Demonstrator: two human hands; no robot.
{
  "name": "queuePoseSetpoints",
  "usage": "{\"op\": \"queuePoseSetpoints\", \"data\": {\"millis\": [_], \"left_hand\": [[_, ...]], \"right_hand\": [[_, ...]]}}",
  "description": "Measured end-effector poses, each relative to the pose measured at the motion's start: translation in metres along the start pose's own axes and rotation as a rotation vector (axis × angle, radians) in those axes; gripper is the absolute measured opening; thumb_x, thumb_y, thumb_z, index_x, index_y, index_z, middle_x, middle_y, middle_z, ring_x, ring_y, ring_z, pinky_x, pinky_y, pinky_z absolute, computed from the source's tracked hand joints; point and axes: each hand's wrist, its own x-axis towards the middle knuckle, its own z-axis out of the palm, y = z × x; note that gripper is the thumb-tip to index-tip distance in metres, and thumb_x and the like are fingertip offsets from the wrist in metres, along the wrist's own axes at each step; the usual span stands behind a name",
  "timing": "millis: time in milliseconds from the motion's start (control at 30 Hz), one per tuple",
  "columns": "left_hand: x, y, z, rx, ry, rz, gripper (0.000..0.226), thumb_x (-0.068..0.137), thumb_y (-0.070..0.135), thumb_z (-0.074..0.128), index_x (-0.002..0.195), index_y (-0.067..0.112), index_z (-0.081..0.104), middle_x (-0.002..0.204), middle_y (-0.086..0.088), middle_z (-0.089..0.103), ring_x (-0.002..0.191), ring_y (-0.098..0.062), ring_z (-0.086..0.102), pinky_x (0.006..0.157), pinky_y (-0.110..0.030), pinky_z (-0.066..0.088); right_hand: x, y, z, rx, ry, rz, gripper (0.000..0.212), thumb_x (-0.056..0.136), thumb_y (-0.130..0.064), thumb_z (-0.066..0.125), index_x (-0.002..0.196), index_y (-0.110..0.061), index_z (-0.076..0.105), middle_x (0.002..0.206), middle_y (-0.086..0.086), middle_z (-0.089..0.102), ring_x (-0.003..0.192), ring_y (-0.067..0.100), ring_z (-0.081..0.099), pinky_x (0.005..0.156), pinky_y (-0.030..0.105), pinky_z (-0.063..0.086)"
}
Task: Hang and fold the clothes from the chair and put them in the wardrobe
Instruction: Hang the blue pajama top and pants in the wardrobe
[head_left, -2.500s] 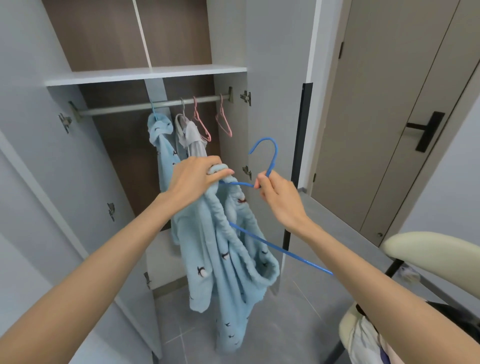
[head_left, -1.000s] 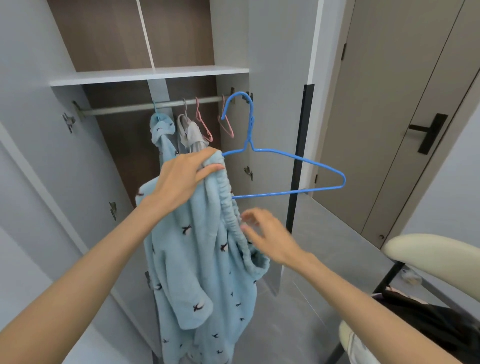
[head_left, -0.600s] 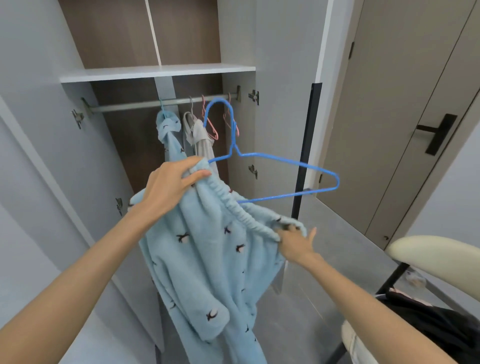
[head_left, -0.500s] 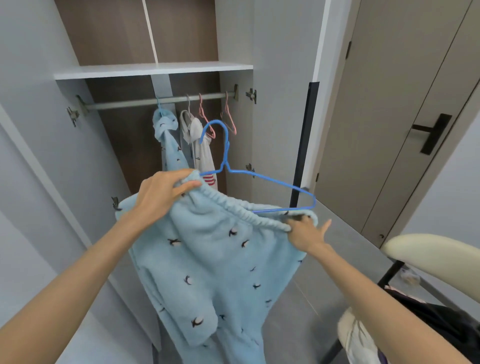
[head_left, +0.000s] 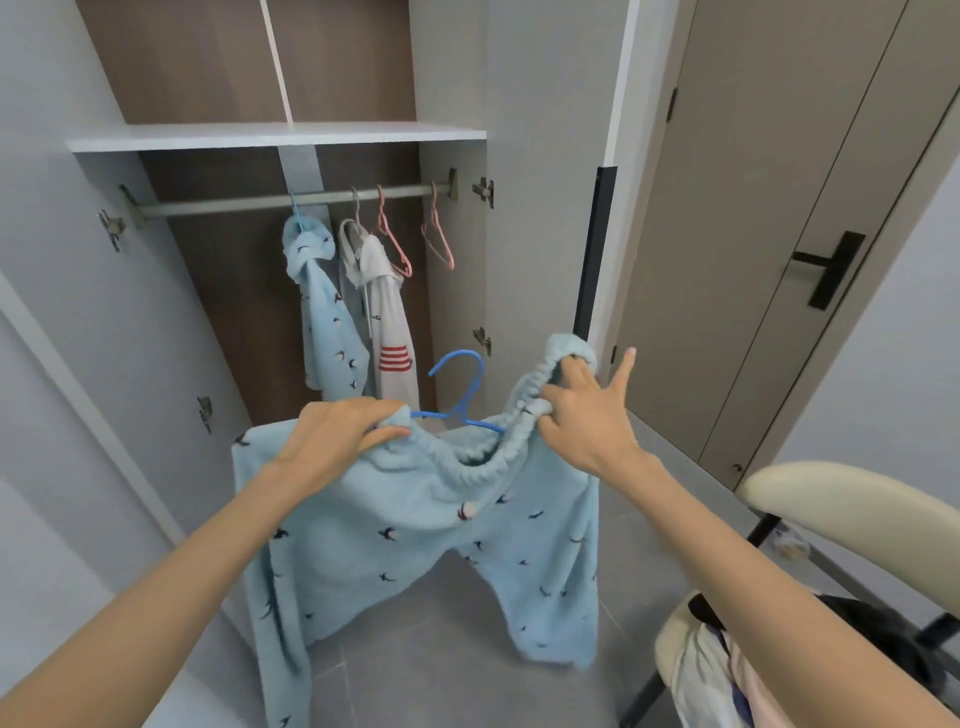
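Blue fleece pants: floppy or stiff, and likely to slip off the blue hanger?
Likely floppy: the pants sag between the left hand and right hand, legs hanging limp. Probably light; fingertip grips carry them. The elastic waistband may slide on the thin blue hanger.

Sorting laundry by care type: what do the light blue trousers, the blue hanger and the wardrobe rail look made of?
The pyjama trousers look like fleece or plush: matte, fuzzy pile, thick gathered waistband. The blue hanger seems thin wire with a smooth blue coating, perhaps plastic; its core is hidden. The rail looks like metal: grey, dull satin sheen.
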Motion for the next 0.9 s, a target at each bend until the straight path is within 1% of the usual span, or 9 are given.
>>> {"op": "queuePoseSetpoints", "data": {"millis": [100, 167, 233, 333, 400, 467, 600, 767, 900], "left_hand": [[0.006, 0.026, 0.0, 0.018, 0.088, -0.016, 0.059, 0.086, 0.075, 0.019, 0.09, 0.034, 0.061, 0.076, 0.013, 0.066, 0.068, -0.011, 0.062, 0.048, -0.029, 0.044], [0.012, 0.037, -0.006, 0.014, 0.163, -0.099, 0.055, 0.085, 0.071, 0.027, 0.092, 0.035, 0.067, 0.07, 0.009, 0.066, 0.065, -0.015, 0.062, 0.047, -0.025, 0.035], [0.017, 0.039, -0.014, -0.013, 0.242, -0.212, 0.057, 0.082, 0.069, 0.029, 0.09, 0.03, 0.07, 0.069, 0.005, 0.067, 0.068, -0.02, 0.063, 0.05, -0.028, 0.034], [0.019, 0.032, -0.028, -0.114, 0.339, -0.343, 0.058, 0.081, 0.07, 0.027, 0.07, 0.023, 0.06, 0.055, 0.0, 0.052, 0.061, -0.027, 0.056, 0.055, -0.032, 0.031], [0.019, 0.03, -0.036, -0.199, 0.381, -0.392, 0.056, 0.083, 0.069, 0.029, 0.061, 0.02, 0.046, 0.051, -0.002, 0.041, 0.055, -0.024, 0.047, 0.055, -0.032, 0.028], [0.02, 0.029, -0.04, -0.237, 0.384, -0.42, 0.059, 0.085, 0.068, 0.03, 0.06, 0.016, 0.035, 0.051, -0.003, 0.035, 0.051, -0.017, 0.038, 0.054, -0.032, 0.03], [0.021, 0.021, -0.041, -0.242, 0.296, -0.386, 0.058, 0.091, 0.063, 0.035, 0.062, 0.013, 0.034, 0.053, 0.0, 0.034, 0.054, -0.017, 0.037, 0.056, -0.03, 0.032], [0.024, 0.023, -0.043, -0.223, 0.194, -0.264, 0.063, 0.086, 0.069, 0.027, 0.077, 0.016, 0.059, 0.063, -0.006, 0.057, 0.064, -0.021, 0.054, 0.061, -0.034, 0.042], [0.029, 0.018, -0.056, -0.283, 0.259, -0.225, 0.039, 0.098, 0.046, 0.044, 0.065, 0.025, 0.041, 0.054, 0.004, 0.043, 0.055, -0.02, 0.041, 0.058, -0.034, 0.03]], "right_hand": [[0.014, -0.023, -0.023, 0.177, -0.031, -0.21, 0.031, 0.082, -0.029, 0.036, 0.09, -0.015, 0.063, 0.101, -0.002, 0.046, 0.102, 0.019, 0.048, 0.113, 0.062, 0.011], [0.019, -0.031, -0.025, 0.449, -0.024, -0.248, 0.021, 0.079, -0.011, 0.055, 0.1, -0.015, 0.055, 0.103, -0.005, 0.046, 0.095, 0.017, 0.043, 0.093, 0.037, 0.037], [0.022, -0.027, -0.019, 0.567, 0.12, -0.174, 0.04, 0.074, -0.006, 0.066, 0.108, -0.016, 0.048, 0.109, -0.004, 0.041, 0.096, 0.014, 0.034, 0.082, 0.022, 0.035], [0.023, -0.011, -0.017, 0.564, 0.264, -0.018, 0.057, 0.076, -0.024, 0.075, 0.124, -0.023, 0.043, 0.121, 0.004, 0.043, 0.105, 0.018, 0.034, 0.085, 0.012, 0.029], [0.022, -0.002, -0.022, 0.536, 0.176, 0.018, 0.045, 0.087, -0.036, 0.066, 0.124, -0.019, 0.047, 0.115, 0.0, 0.054, 0.103, 0.02, 0.046, 0.076, 0.016, 0.029], [0.019, 0.001, -0.025, 0.47, 0.018, 0.037, 0.029, 0.095, -0.043, 0.053, 0.105, -0.017, 0.049, 0.088, -0.005, 0.058, 0.082, 0.02, 0.053, 0.059, 0.022, 0.029], [0.01, -0.013, -0.029, 0.391, -0.039, -0.068, 0.036, 0.094, -0.053, 0.047, 0.086, -0.019, 0.035, 0.057, -0.007, 0.038, 0.052, 0.01, 0.038, 0.048, 0.028, 0.025], [0.0, -0.047, -0.038, 0.542, 0.019, -0.118, 0.027, 0.095, -0.051, 0.046, 0.08, -0.03, 0.039, 0.049, -0.007, 0.043, 0.05, 0.008, 0.043, 0.047, 0.025, 0.025], [0.001, -0.048, -0.043, 0.585, 0.038, -0.12, 0.02, 0.096, -0.049, 0.046, 0.091, -0.033, 0.057, 0.062, -0.028, 0.052, 0.059, -0.001, 0.049, 0.05, 0.022, 0.029]]}}
